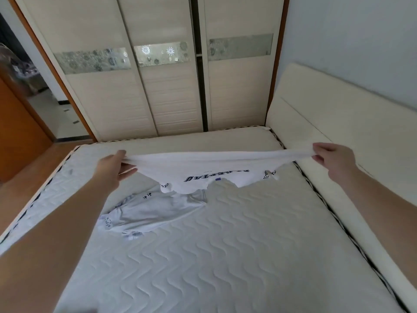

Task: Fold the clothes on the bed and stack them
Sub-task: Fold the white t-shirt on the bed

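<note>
A white T-shirt (203, 170) with dark blue lettering hangs stretched in the air over the far half of the bed (248, 233). My left hand (115, 168) pinches its left end and my right hand (331, 158) pinches its right end. The shirt sags in the middle and its lower edge almost reaches the mattress. Under it and to the left, a pale grey garment (153, 211) with small dark paw prints lies crumpled on the quilted mattress.
A cream padded headboard (338, 136) runs along the bed's right side. White sliding wardrobe doors (169, 86) stand just behind the bed's far edge. An orange door (18, 132) and wooden floor lie to the left.
</note>
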Demonstrator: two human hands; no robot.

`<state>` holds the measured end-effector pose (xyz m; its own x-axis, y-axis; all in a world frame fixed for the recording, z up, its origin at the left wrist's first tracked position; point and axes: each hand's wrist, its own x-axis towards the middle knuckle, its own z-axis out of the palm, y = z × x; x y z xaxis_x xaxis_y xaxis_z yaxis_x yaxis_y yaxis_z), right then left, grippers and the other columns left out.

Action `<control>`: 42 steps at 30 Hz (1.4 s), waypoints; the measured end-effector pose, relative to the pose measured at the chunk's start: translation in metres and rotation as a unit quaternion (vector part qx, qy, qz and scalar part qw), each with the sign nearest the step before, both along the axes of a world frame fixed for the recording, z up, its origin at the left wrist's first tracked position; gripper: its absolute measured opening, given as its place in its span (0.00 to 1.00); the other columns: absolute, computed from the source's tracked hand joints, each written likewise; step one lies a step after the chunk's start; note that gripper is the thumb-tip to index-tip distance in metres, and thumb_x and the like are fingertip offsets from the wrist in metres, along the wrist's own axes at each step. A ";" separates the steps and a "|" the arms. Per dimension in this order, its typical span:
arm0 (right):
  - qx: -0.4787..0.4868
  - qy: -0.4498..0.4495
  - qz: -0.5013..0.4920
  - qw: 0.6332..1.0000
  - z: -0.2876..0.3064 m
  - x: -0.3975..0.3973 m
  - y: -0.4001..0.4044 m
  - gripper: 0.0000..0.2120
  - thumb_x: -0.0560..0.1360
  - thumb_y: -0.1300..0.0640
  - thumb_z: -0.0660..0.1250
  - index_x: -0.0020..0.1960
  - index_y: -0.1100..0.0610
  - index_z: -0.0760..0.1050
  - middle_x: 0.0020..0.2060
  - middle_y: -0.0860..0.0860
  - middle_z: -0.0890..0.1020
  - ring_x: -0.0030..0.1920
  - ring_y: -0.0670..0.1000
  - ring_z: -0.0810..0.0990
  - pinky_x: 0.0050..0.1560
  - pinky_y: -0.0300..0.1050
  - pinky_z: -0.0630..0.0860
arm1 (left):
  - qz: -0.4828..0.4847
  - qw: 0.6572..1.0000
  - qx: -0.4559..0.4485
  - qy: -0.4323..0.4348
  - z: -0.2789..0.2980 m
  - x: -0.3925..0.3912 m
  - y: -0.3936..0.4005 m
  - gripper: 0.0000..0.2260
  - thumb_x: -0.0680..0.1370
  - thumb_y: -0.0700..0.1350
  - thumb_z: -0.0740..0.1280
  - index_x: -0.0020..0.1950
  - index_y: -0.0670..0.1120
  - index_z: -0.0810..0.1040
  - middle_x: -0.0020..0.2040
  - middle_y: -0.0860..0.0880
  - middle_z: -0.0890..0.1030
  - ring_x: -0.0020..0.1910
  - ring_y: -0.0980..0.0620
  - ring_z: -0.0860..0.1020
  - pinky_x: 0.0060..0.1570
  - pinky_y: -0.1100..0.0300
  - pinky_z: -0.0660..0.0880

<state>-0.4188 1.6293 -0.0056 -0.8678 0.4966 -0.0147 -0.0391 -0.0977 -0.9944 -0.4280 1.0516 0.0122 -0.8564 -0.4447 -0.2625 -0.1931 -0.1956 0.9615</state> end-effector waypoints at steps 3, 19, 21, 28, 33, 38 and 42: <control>0.006 -0.061 0.004 0.998 -0.075 0.038 0.002 0.13 0.75 0.67 0.69 0.59 0.68 0.78 0.46 0.57 0.81 0.42 0.47 0.80 0.37 0.29 0.78 | -0.010 0.999 -0.006 -0.051 -0.082 0.050 0.004 0.04 0.77 0.37 0.68 0.49 0.38 0.75 0.44 0.40 0.81 0.37 0.49 0.84 0.48 0.52 0.82; 0.047 -0.363 0.013 0.930 -0.381 0.283 0.034 0.12 0.76 0.71 0.65 0.59 0.69 0.77 0.50 0.61 0.80 0.39 0.50 0.78 0.35 0.28 0.78 | 0.048 0.963 -0.017 -0.263 -0.355 0.299 0.051 0.06 0.78 0.31 0.65 0.48 0.40 0.78 0.49 0.36 0.79 0.39 0.45 0.80 0.34 0.62 0.81; 0.044 -0.372 0.006 0.927 -0.398 0.307 0.034 0.11 0.76 0.70 0.66 0.58 0.68 0.78 0.50 0.61 0.80 0.40 0.50 0.79 0.36 0.28 0.78 | 0.069 0.957 -0.010 -0.281 -0.376 0.325 0.050 0.06 0.78 0.33 0.66 0.49 0.43 0.79 0.50 0.38 0.81 0.39 0.47 0.82 0.39 0.60 0.81; 0.031 -0.396 -0.021 0.918 -0.450 0.378 0.027 0.08 0.77 0.66 0.68 0.55 0.62 0.80 0.44 0.52 0.80 0.40 0.49 0.79 0.37 0.31 0.79 | 0.111 0.945 0.005 -0.309 -0.443 0.404 0.048 0.17 0.77 0.34 0.68 0.65 0.45 0.72 0.49 0.43 0.80 0.42 0.46 0.83 0.51 0.55 0.78; 0.070 -0.424 -0.038 0.902 -0.485 0.420 0.022 0.13 0.77 0.65 0.68 0.61 0.58 0.76 0.44 0.55 0.78 0.39 0.51 0.79 0.43 0.39 0.81 | 0.084 0.931 -0.009 -0.356 -0.493 0.453 0.039 0.08 0.80 0.38 0.65 0.57 0.35 0.76 0.47 0.44 0.81 0.41 0.50 0.83 0.37 0.64 0.81; 0.041 -0.464 -0.059 0.883 -0.514 0.462 0.013 0.16 0.78 0.64 0.67 0.65 0.67 0.73 0.51 0.57 0.77 0.45 0.53 0.79 0.35 0.30 0.79 | 0.070 0.920 -0.013 -0.386 -0.527 0.489 0.034 0.05 0.81 0.41 0.64 0.52 0.39 0.75 0.47 0.42 0.81 0.41 0.51 0.83 0.45 0.56 0.80; 0.068 -0.492 -0.069 0.865 -0.529 0.486 0.010 0.15 0.77 0.64 0.68 0.62 0.68 0.74 0.49 0.57 0.77 0.41 0.52 0.78 0.31 0.28 0.77 | 0.035 0.903 -0.041 -0.427 -0.545 0.515 0.020 0.08 0.81 0.45 0.65 0.53 0.40 0.74 0.45 0.45 0.79 0.42 0.52 0.82 0.39 0.58 0.78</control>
